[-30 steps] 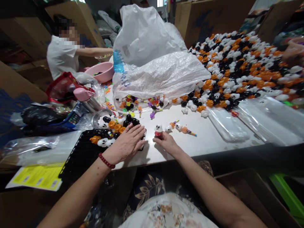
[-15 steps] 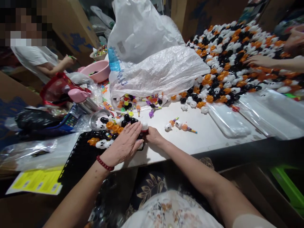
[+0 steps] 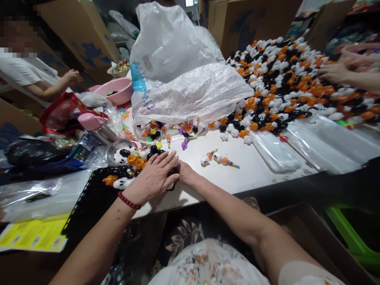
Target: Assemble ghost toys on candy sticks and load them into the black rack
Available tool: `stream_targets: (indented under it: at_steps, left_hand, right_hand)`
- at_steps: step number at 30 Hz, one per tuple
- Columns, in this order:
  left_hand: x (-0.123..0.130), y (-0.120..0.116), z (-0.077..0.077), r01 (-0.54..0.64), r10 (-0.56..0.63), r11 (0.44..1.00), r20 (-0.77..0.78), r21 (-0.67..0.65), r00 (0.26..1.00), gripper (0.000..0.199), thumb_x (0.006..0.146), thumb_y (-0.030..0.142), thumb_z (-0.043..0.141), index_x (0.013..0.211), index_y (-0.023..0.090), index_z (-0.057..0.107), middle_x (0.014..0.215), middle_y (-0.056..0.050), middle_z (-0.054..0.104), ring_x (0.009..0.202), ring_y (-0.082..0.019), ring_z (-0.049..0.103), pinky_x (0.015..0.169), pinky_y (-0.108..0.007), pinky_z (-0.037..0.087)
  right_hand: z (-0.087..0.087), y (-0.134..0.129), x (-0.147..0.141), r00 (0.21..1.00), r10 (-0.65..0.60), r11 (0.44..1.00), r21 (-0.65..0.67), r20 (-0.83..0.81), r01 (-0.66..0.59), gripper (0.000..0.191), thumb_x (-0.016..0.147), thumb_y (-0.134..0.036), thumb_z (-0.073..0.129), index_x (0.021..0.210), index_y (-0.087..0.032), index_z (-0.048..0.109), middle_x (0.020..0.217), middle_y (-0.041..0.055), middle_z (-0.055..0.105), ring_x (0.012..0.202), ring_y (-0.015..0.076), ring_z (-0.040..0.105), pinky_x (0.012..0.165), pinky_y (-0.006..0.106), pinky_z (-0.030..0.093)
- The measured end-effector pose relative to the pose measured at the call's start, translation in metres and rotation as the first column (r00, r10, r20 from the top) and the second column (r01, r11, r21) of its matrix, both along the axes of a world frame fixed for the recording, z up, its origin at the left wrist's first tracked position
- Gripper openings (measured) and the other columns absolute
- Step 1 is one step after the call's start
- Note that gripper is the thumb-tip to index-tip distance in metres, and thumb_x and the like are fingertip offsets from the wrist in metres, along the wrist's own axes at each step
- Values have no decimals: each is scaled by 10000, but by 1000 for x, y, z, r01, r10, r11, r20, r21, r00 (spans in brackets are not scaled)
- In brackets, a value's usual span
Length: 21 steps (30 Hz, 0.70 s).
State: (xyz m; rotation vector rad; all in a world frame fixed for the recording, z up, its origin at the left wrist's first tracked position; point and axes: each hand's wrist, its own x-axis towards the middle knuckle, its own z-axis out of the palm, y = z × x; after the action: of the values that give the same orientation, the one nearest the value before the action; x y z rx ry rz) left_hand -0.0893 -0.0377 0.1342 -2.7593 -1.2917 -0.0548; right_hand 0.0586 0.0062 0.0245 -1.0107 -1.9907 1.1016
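Note:
Flat over a cluster of small black, white and orange figures lies my left hand [image 3: 152, 178], its fingers stretched out. The white and orange figures [image 3: 133, 160] show beside it, on and above a black tray [image 3: 89, 194]. My right hand [image 3: 185, 172] is against the right end of that cluster, close to my left fingertips. Its fingers are mostly hidden, and I cannot make out what they hold. Right of my hands, two sticks with white and orange heads [image 3: 227, 161] rest on the white table [image 3: 204, 186].
A big pile of figures [image 3: 276, 83] rises at the back right, with a person's hand [image 3: 335, 73] at it. Clear plastic bags [image 3: 276, 152] lie below. A white sack [image 3: 184, 71], pink basin [image 3: 118, 91] and flask [image 3: 101, 126] stand behind. Another person [image 3: 32, 75] is at the left.
The view has shifted slightly. My right hand has closed in on my left, and the white piece at its fingers is now hidden. The other person's hand at the pile has moved right.

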Motion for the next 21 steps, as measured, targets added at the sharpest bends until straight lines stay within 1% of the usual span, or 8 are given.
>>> stream_targets:
  at_steps: [4,7,9,11,13,15,18,21]
  left_hand:
    - [2,1,-5,0,-1,1000,35,13,999,525,992,492,360,1423,213,469,1496,-96,470,1389,-259,419,1182,-517,227]
    - [3,-1,-3,1,-1,1000,76,10,997,511,989,491,371,1404,214,485,1505,-97,458,1392,-244,416,1185,-508,226]
    - [4,-2,1,-8,8,1000,76,-8,997,511,984,500,381,1382,206,505,1521,-104,433,1399,-248,406,1186,-516,221]
    - [6,-1,5,-13,14,1000,60,-20,998,524,978,515,388,1372,194,515,1537,-117,405,1404,-261,396,1187,-530,203]
    - [9,1,8,6,-5,1000,47,-17,999,535,978,514,389,1402,204,489,1555,-114,374,1410,-272,385,1190,-544,174]
    - [12,3,9,43,-42,999,42,-22,998,518,985,490,384,1430,238,464,1559,-89,372,1417,-276,375,1195,-548,146]
    - [14,7,8,56,-54,998,45,-40,998,464,1006,438,343,1385,243,524,1493,-79,477,1393,-259,411,1203,-531,131]
    - [13,8,7,49,-47,996,36,-69,998,473,1025,409,279,1340,189,556,1422,-106,550,1359,-229,452,1201,-504,163]
  right_hand:
    - [3,-16,24,992,-103,986,137,67,93,289,845,-156,592,1132,-168,626,1079,84,633,967,205,607,881,318,486]
    - [3,-31,75,951,-297,929,253,80,269,305,892,-172,550,1191,-197,603,1143,102,587,1012,211,590,912,348,488]
    - [1,-39,118,833,-526,823,350,170,448,279,898,-192,543,1166,-186,623,1163,131,562,1036,244,574,922,384,478]
    - [-1,-44,158,671,-676,727,427,306,538,295,914,-236,536,1186,-162,620,1178,148,534,966,243,583,868,374,483]
    - [-3,-45,186,555,-702,712,471,447,520,275,924,-274,533,1143,-148,640,1148,150,536,903,237,586,807,353,475]
    - [-1,-44,199,504,-658,752,465,559,466,226,938,-282,512,1028,-147,670,1069,143,568,856,231,589,760,335,458]
    - [8,-38,189,535,-628,776,404,565,484,233,962,-251,448,954,-150,658,966,135,620,831,224,599,738,322,441]
    - [22,-28,150,744,-590,803,134,312,581,231,970,-252,404,995,-177,621,930,94,674,798,191,618,718,299,457]
